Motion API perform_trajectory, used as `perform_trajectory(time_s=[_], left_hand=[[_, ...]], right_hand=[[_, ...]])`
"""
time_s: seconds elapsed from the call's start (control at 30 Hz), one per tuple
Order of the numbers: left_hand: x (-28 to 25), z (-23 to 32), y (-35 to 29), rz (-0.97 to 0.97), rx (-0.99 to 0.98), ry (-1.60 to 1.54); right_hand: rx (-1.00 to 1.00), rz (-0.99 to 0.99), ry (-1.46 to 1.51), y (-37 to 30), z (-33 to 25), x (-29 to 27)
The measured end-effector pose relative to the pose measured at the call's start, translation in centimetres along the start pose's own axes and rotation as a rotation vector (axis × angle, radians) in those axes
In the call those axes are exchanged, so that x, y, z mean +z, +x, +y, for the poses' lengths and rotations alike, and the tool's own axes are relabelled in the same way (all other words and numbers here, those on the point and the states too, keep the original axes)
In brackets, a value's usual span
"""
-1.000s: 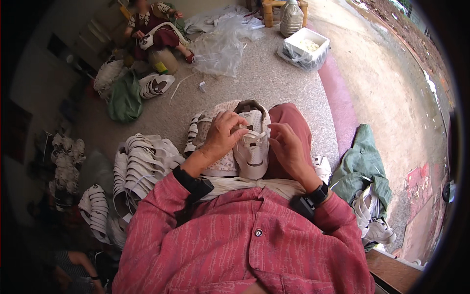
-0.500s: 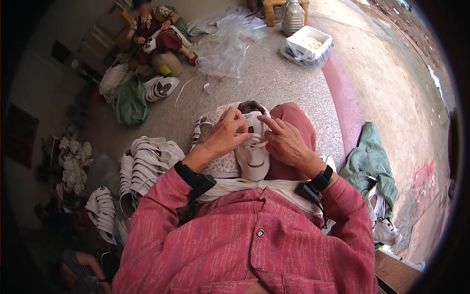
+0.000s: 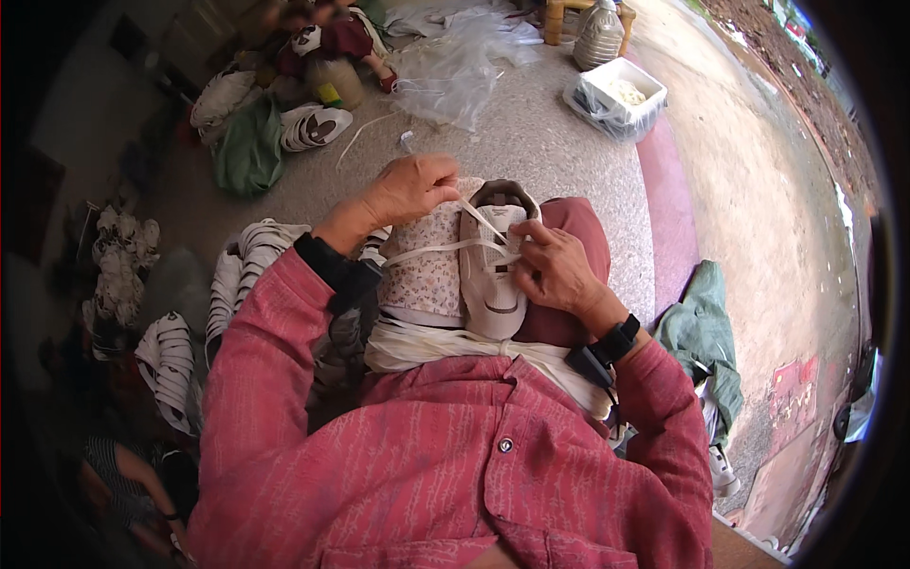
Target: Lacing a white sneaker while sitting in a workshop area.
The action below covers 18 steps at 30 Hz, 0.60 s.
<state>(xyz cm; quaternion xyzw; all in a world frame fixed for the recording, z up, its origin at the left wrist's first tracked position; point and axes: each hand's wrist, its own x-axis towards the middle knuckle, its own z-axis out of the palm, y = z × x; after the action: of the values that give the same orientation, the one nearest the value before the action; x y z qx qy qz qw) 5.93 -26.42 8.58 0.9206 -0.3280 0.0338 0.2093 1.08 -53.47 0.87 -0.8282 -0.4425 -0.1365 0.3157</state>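
Far right: white tub (image 3: 618, 98) with a jug (image 3: 599, 36) just beyond it. Far centre: crumpled clear plastic (image 3: 455, 66). Far left: green cloth (image 3: 248, 154) beside a shoe pair (image 3: 318, 126). Left: rows of stacked white shoes (image 3: 248, 275). Right, near: green cloth heap (image 3: 703, 337).

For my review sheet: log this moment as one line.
left hand: pulls white lace taut | right hand: steadies white sneaker on lap | nearby: sneaker stacks, plastic bin
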Motion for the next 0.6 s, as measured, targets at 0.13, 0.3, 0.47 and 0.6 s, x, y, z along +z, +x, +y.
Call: perform_trajectory(time_s=[0.13,0.3,0.47,0.6], left_hand=[[2.1,0.1,-1.1,0.311,0.033,-0.036],[5.0,3.4,-6.2,0.072,-0.577,-0.566],[6.3,4.8,-9.0,-0.174,-0.781,-1.875],[6.9,4.9,-7.7,0.121,-0.675,-2.189]], right_hand=[[0.078,0.010,0.210,0.1,0.2,-0.4],[0.230,-0.037,0.287,0.8,0.1,-1.2],[0.138,-0.150,-0.151,2.5,0.1,0.0],[0.178,-0.030,-0.140,2.7,-0.8,1.2]])
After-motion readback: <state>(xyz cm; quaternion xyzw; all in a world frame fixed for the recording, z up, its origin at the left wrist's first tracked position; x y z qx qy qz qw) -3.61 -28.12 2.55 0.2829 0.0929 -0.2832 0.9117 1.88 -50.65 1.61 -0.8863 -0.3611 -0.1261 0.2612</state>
